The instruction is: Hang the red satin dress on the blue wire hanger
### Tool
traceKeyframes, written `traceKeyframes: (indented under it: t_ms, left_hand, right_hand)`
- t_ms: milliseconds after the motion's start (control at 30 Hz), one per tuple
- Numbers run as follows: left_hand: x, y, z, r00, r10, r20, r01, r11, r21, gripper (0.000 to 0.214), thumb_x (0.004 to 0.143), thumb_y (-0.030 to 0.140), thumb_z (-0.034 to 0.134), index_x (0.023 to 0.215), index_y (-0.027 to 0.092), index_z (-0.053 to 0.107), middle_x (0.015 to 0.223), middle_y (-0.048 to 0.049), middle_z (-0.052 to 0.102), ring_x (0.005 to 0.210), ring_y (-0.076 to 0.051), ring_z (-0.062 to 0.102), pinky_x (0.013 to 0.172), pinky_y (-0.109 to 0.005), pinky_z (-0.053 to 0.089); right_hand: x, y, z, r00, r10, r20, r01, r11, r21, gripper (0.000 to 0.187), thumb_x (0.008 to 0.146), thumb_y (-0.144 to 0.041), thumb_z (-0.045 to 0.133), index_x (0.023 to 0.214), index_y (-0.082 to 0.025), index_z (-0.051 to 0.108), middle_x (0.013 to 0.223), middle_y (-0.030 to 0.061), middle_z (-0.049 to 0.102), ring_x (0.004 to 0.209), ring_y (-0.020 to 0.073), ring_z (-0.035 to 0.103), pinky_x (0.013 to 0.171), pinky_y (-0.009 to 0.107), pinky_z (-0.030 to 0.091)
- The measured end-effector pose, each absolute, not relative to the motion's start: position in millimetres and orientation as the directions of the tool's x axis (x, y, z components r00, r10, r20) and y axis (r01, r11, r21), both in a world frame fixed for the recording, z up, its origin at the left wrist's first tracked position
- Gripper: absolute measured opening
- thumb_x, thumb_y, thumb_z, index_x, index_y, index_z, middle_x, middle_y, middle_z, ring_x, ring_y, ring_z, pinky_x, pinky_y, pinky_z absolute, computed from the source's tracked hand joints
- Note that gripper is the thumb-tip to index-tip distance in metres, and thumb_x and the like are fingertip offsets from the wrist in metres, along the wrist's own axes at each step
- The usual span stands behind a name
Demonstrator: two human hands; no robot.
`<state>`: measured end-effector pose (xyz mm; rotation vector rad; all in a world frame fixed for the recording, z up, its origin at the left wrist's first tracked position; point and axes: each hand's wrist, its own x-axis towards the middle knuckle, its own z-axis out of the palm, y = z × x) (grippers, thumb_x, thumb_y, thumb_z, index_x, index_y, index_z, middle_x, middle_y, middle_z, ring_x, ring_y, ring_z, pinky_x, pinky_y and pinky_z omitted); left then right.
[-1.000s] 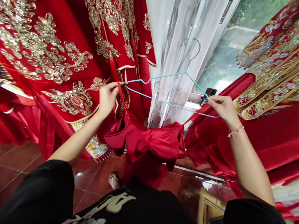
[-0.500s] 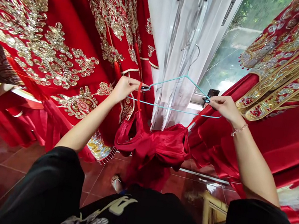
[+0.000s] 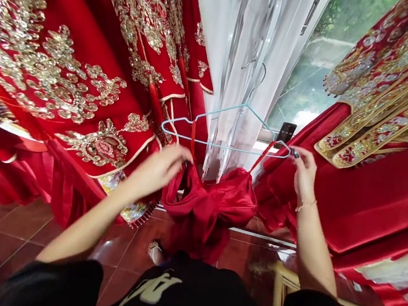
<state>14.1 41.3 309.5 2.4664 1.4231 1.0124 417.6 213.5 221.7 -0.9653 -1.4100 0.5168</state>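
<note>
A red satin dress (image 3: 216,200) hangs by thin straps from a pale blue hanger (image 3: 225,109) with a metal hook. Both straps sit over the hanger's shoulders. My left hand (image 3: 164,165), somewhat blurred, is below the hanger's left end, its fingers stretched towards the dress's upper left edge; I cannot tell if they touch it. Beside the hanger's right end is my right hand (image 3: 304,172), fingers partly extended and fingertips right by the tip, holding nothing that I can see. What bears the hook is unclear.
Red garments with gold sequins (image 3: 102,144) crowd the left side, and a beaded red garment (image 3: 377,106) hangs at right. Behind are a white curtain (image 3: 223,19), a window (image 3: 327,54) and a phone (image 3: 286,132). A bamboo frame (image 3: 278,295) stands low on the tiled floor.
Both hands have come off the strap and hanger areas they pinched. My left hand has dropped towards the dress; my right has moved slightly down to the hanger's end.
</note>
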Motion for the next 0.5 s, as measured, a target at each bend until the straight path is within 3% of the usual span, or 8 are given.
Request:
traceKeyframes:
  t_ms: [33,100,167,233,333,433,500]
  left_hand:
    - [17.9,33.5,285.2,0.437,0.833,0.339,0.666,-0.553,0.501,0.017,0.093,0.018,0.042,0.100,0.018,0.058,0.098,-0.0046,0.062,0.091,-0.017,0.060,0.089,-0.033,0.051]
    - [19.2,25.6,246.0,0.543,0.837,0.066,0.626,-0.456,0.632,0.012,0.094,0.027,0.045,0.096,0.019,0.054,0.091,-0.0026,0.061,0.082,-0.015,0.057,0.079,-0.029,0.050]
    - [13.1,24.0,224.6,0.563,0.820,-0.102,0.632,-0.348,0.692,0.016,0.094,0.032,0.045,0.086,0.019,0.051,0.081,0.0002,0.056,0.073,-0.014,0.051,0.072,-0.026,0.045]
    - [3.1,24.9,219.6,0.547,0.825,-0.142,0.630,-0.294,0.719,0.022,0.094,0.035,0.045,0.078,0.019,0.046,0.076,0.0016,0.051,0.071,-0.013,0.046,0.070,-0.025,0.041]
    - [-11.2,28.0,228.0,0.520,0.849,-0.088,0.588,-0.281,0.759,0.031,0.094,0.044,0.044,0.074,0.019,0.042,0.075,0.0015,0.047,0.072,-0.014,0.044,0.070,-0.026,0.039]
    - [-20.0,31.4,239.3,0.513,0.854,-0.086,0.575,-0.268,0.773,0.037,0.093,0.052,0.042,0.074,0.020,0.040,0.073,0.0024,0.043,0.069,-0.014,0.041,0.067,-0.026,0.038]
    - [-23.7,33.1,245.1,0.509,0.854,-0.106,0.609,-0.270,0.745,0.035,0.088,0.051,0.050,0.075,0.021,0.039,0.074,0.0031,0.043,0.069,-0.014,0.041,0.067,-0.025,0.038]
  right_hand:
    - [419.4,213.1,204.1,0.124,0.873,0.471,0.243,0.434,-0.868,0.033,0.083,-0.048,0.059,0.105,-0.023,0.065,0.113,0.0061,0.068,0.094,0.0187,0.065,0.086,0.036,0.055]
    - [417.3,210.9,171.9,-0.073,0.987,0.143,0.378,0.161,-0.912,0.033,0.080,-0.045,0.061,0.102,-0.021,0.066,0.112,0.0081,0.069,0.089,0.0190,0.065,0.081,0.035,0.056]
    - [411.0,207.2,148.3,-0.217,0.974,-0.062,0.464,0.048,-0.885,0.030,0.070,-0.034,0.071,0.095,-0.018,0.069,0.104,0.0096,0.073,0.085,0.0200,0.067,0.076,0.033,0.057]
    - [406.9,203.8,135.7,-0.286,0.945,-0.159,0.501,0.006,-0.866,0.025,0.065,-0.025,0.075,0.087,-0.017,0.070,0.094,0.0087,0.075,0.078,0.0190,0.068,0.069,0.029,0.057]
    - [410.9,201.2,131.5,-0.293,0.920,-0.261,0.547,-0.062,-0.834,0.010,0.070,-0.023,0.072,0.076,-0.016,0.067,0.078,0.0060,0.073,0.060,0.0135,0.065,0.057,0.023,0.053]
    - [418.1,196.2,129.3,-0.278,0.902,-0.330,0.558,-0.128,-0.820,0.011,0.073,-0.024,0.072,0.078,-0.016,0.066,0.074,0.0039,0.072,0.052,0.0107,0.062,0.048,0.020,0.048]
    - [419.2,189.4,124.0,-0.266,0.897,-0.353,0.540,-0.165,-0.826,0.013,0.070,-0.021,0.074,0.079,-0.016,0.066,0.070,0.0020,0.070,0.050,0.0109,0.061,0.044,0.019,0.046]
